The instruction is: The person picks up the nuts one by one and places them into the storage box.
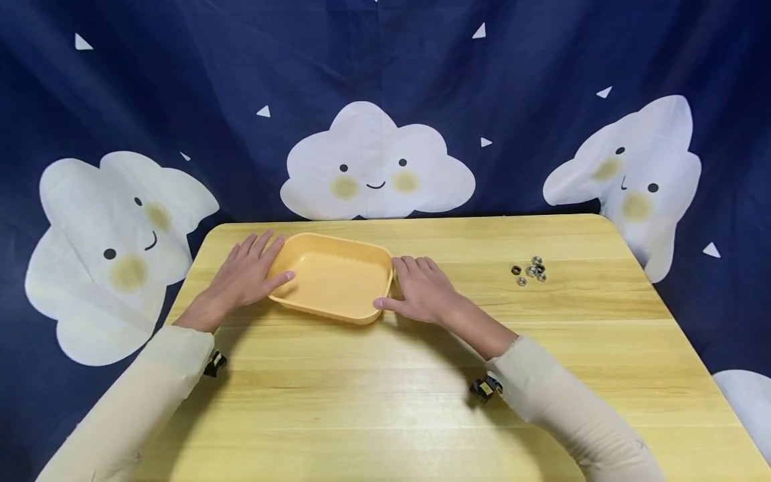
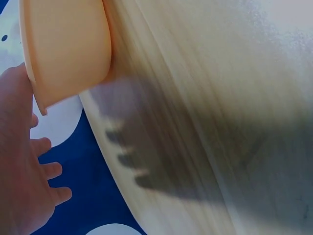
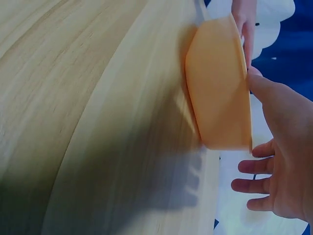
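Observation:
A shallow yellow-orange plastic tray (image 1: 334, 281) with rounded corners stands on the wooden table, and nothing lies in it. My left hand (image 1: 249, 271) holds its left end, thumb over the rim and the other fingers spread outside. At the opposite end my right hand (image 1: 424, 288) holds the rim, its thumb at the near corner and the fingers along the outer wall. The left wrist view shows the tray wall (image 2: 68, 49) above the loosely spread fingers. In the right wrist view the thumb lies on the rim beside the tray's outer wall (image 3: 217, 88).
Several small metal nuts (image 1: 531, 271) lie in a loose group on the right of the table (image 1: 361, 402). A dark blue curtain (image 1: 385, 60) printed with white clouds hangs behind the table's far edge. Small black devices (image 1: 484, 389) sit at both sleeve cuffs.

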The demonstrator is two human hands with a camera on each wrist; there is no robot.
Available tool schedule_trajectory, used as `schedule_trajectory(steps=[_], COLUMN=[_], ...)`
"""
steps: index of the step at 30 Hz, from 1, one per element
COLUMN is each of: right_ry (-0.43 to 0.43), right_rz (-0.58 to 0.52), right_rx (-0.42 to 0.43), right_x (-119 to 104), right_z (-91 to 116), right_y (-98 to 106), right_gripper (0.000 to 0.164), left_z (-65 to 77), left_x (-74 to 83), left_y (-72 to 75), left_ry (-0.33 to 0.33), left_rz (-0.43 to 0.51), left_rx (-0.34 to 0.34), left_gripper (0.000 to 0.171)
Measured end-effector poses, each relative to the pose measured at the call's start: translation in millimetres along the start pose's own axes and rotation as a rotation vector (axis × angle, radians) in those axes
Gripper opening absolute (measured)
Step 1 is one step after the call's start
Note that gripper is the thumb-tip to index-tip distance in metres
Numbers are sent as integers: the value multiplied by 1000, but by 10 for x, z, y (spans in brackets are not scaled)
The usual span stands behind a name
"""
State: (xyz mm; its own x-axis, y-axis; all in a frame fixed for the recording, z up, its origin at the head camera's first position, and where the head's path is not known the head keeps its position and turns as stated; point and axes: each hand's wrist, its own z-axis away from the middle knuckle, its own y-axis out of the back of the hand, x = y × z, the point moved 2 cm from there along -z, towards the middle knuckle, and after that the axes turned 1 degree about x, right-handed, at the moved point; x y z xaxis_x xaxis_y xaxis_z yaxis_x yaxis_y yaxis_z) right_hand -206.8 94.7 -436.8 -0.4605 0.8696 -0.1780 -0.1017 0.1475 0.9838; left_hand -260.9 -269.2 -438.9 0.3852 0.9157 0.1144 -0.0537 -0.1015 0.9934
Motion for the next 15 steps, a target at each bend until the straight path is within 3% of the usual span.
schedule_trajectory(steps=[4, 9, 15], right_ry=[-19, -37, -59], right_rz=[1, -30, -16], right_rx=[4, 36, 65], right_x=[-14, -36, -112], right_z=[-12, -27, -28], right_y=[-6, -72, -196], right_gripper=[100, 86, 67], left_z=[-11, -41, -67], left_x=[-4, -3, 1], left_y=[-54, -152, -194], left_ry=[-4, 15, 53], left_rz=[39, 164, 245], left_rx=[-17, -67, -102], left_gripper=[85, 87, 74])
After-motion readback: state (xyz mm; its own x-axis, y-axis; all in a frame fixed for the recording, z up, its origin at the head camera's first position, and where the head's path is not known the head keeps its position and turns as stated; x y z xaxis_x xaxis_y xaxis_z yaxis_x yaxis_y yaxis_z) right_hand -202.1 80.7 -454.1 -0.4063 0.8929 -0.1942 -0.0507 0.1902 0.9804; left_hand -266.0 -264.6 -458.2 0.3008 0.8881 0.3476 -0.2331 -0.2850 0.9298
